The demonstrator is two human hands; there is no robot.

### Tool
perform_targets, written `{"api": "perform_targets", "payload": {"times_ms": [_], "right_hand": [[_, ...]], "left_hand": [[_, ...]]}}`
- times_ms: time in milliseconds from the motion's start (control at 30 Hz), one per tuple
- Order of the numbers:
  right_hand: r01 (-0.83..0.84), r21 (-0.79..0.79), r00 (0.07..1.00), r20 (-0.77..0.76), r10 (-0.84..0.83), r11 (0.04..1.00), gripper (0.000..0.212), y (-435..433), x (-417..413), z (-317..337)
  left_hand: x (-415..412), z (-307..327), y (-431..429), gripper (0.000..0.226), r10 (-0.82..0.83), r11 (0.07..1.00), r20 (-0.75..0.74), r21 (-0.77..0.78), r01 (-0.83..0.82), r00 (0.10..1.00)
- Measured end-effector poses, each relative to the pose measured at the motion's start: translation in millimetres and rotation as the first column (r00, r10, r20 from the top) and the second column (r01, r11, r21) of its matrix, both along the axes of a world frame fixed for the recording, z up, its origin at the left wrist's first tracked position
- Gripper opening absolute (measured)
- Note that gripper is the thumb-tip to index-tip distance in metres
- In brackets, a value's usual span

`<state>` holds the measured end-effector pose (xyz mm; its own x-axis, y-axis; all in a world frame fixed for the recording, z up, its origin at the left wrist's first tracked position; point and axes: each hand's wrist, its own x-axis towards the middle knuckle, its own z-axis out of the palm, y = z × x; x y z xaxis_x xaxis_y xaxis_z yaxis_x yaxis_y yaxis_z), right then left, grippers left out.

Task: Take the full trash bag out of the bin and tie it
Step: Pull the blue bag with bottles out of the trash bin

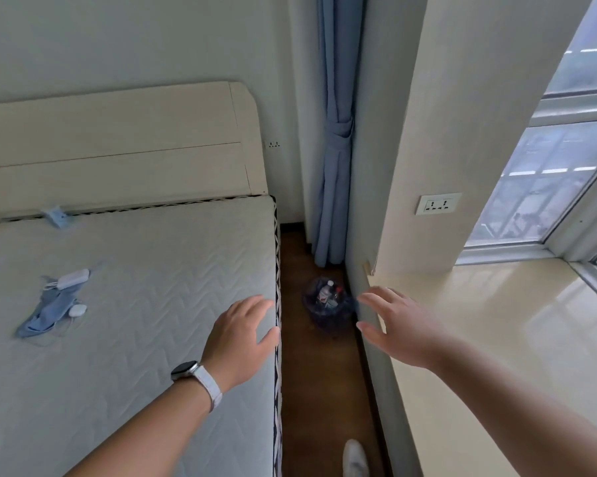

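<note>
Fingers (255, 304) of both my left hand (238, 335) and right hand (397, 325) are spread and empty, the bin (328, 306) well beyond them; I judge its bag (316, 316) light, soft, best gripped at the rim.

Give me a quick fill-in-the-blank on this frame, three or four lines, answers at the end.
1. The trash bin stands on the floor between the mattress and the ____.
2. The smartwatch is worn on the ____ wrist.
3. Both the left hand and right hand are open and hold ____.
4. Behind the bin hangs a blue ____.

Answers: window ledge; left; nothing; curtain
</note>
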<state>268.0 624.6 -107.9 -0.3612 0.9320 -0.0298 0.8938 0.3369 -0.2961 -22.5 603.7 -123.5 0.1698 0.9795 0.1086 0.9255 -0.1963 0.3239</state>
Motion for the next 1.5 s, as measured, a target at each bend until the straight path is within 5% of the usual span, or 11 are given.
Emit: {"api": "perform_targets", "payload": {"times_ms": [467, 1033, 1500], "right_hand": [[-0.067, -0.07, 0.995, -0.073, 0.062, 0.995, 0.046, 191.4, 43.0, -34.5], [-0.03, -0.15, 0.999, -0.016, 0.028, 0.988, 0.045, 390.0, -32.5, -91.7], [0.011, -0.228, 0.999, 0.053, 0.001, 0.974, 0.045, 515.9, -55.8, -185.0]], "left_hand": [[57.4, -16.6, 184.9, 0.048, 0.069, 0.988, 0.087, -0.144, -0.056, 0.994], [-15.0, -100.7, 404.9, 0.049, 0.026, 0.964, 0.137, -0.265, 0.012, 0.99], [-21.6, -196.0, 543.7, 0.05, -0.106, 0.923, -0.007, -0.371, 0.096, 0.994]]}}
